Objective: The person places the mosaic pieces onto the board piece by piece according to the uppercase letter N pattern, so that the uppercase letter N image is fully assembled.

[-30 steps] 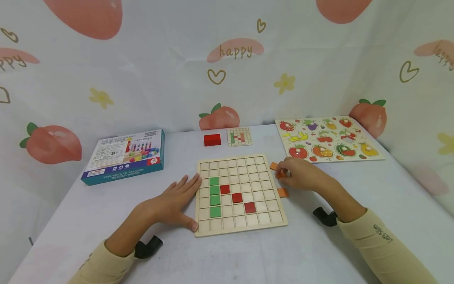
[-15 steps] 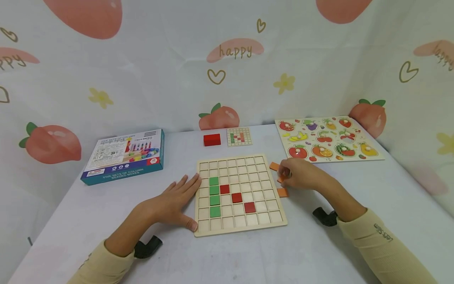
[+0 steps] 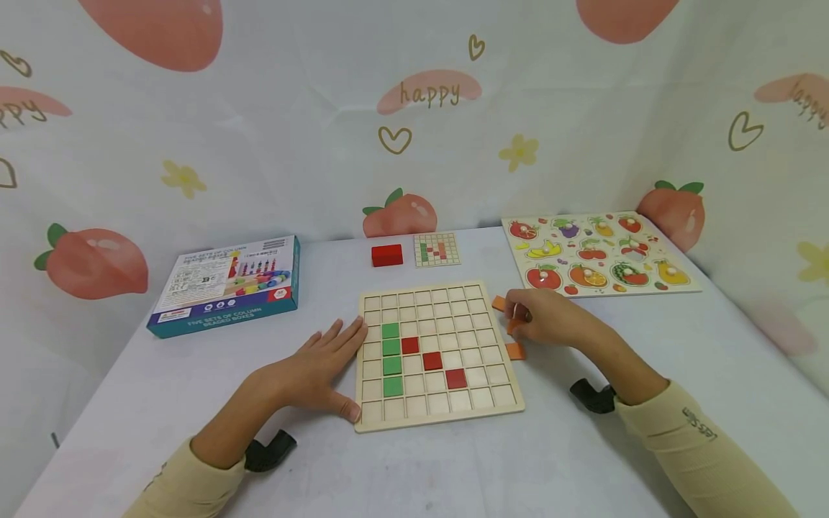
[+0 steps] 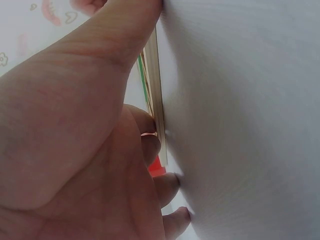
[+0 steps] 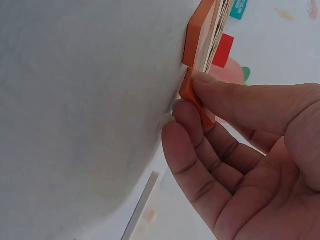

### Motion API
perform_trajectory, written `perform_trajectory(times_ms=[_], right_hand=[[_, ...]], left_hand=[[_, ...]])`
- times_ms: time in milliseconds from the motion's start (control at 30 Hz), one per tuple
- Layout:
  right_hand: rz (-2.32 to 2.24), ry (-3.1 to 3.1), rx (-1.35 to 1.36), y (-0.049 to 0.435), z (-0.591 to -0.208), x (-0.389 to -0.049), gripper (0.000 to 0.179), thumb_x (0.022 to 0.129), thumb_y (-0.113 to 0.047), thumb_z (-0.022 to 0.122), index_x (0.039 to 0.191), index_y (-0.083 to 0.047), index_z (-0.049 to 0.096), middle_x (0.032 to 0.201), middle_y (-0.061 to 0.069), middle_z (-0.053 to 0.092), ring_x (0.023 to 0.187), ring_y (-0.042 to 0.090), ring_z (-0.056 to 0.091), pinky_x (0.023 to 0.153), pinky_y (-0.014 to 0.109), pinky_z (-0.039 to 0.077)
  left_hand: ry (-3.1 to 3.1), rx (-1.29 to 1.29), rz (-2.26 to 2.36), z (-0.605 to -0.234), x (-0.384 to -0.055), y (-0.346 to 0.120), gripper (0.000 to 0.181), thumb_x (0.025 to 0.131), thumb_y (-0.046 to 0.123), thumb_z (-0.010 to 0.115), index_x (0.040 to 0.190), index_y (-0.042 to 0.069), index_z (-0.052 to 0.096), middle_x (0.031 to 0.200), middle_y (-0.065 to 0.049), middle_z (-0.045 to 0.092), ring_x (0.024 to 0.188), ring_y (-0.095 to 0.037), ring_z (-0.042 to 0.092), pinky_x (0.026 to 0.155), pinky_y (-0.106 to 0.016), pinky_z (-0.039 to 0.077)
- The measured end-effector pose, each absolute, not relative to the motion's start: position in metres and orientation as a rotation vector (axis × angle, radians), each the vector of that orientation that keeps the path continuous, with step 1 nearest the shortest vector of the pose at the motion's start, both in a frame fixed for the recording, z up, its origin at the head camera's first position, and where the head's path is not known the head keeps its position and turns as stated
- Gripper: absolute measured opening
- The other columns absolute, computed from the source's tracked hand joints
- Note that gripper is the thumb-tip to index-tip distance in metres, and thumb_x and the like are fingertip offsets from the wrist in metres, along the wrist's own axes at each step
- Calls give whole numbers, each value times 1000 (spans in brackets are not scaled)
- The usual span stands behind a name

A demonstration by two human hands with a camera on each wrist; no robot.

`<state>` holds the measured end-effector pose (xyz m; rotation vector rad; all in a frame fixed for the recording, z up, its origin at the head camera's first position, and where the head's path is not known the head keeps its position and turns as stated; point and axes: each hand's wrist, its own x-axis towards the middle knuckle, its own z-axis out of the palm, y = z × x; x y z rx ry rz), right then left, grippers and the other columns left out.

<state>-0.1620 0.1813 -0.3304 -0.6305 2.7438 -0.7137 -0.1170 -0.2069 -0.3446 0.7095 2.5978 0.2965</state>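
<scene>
A wooden grid board (image 3: 482, 357) lies flat in the middle of the table. Several green tiles (image 3: 392, 365) form a column in its cells, and three red tiles (image 3: 432, 360) step down diagonally beside them. My left hand (image 3: 311, 378) has its fingers spread, with fingertips and thumb at the board's left edge. Off the right edge, my right hand (image 3: 553, 318) pinches an orange tile (image 5: 188, 90) between thumb and fingers, close to the table. Nearer me, a second orange tile (image 3: 515, 351) touches the board's edge; another orange tile (image 3: 498, 303) lies beyond, partly covered by the fingers.
Behind the board are a red block (image 3: 387, 255) and a small pattern card (image 3: 437, 249) showing a coloured grid. A fruit puzzle board (image 3: 586, 279) lies at the back right. The beaded-boxes carton (image 3: 227, 284) lies at the back left. A printed cloth (image 3: 291, 144) hangs behind the table.
The fingers of my right hand have shifted slightly, and the orange tile under them now sits a little nearer me. My left hand and the board look unchanged.
</scene>
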Motion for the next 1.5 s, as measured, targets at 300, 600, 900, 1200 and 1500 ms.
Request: perform_trajectory(times_ms=[300, 600, 900, 1200, 1500], right_hand=[[-739, 2736, -699, 181, -329, -159, 12, 88, -1, 75, 96, -9, 71, 77, -2, 58, 75, 18, 52, 62, 31, 46], [-776, 2760, -769, 174, -321, -152, 13, 88, -2, 77, 99, -8, 74, 84, -4, 65, 81, 18, 57, 70, 31, 52], [-802, 2718, -880, 158, -315, -144, 13, 89, -2, 75, 100, -8, 73, 84, -7, 65, 79, 14, 57, 70, 29, 52], [-811, 2667, -952, 138, -317, -141, 9, 89, -6, 77, 96, -10, 73, 81, -9, 63, 77, 13, 57, 70, 29, 52], [-810, 2615, -1095, 119, -322, -141, 12, 87, -4, 78, 86, -13, 70, 73, -10, 59, 69, 8, 52, 63, 25, 49]], left_hand=[[2589, 698, 308, -344, -114, -205, 131, 67, 72, 76, 162, 11, 9, 168, -9, 3, 151, -40, -4, 118, -62, 6], [2596, 710, 288, -344, -117, -207, 131, 68, 73, 76, 162, 12, 8, 168, -8, 2, 151, -40, -5, 118, -62, 5], [2594, 706, 292, -343, -116, -206, 131, 68, 72, 76, 162, 11, 9, 168, -9, 3, 151, -40, -5, 117, -62, 5], [2596, 712, 294, -343, -116, -206, 131, 68, 72, 76, 162, 10, 10, 168, -9, 3, 151, -40, -5, 117, -63, 5], [2598, 713, 290, -344, -117, -206, 131, 67, 73, 75, 162, 11, 9, 168, -9, 3, 151, -40, -5, 117, -63, 5]])
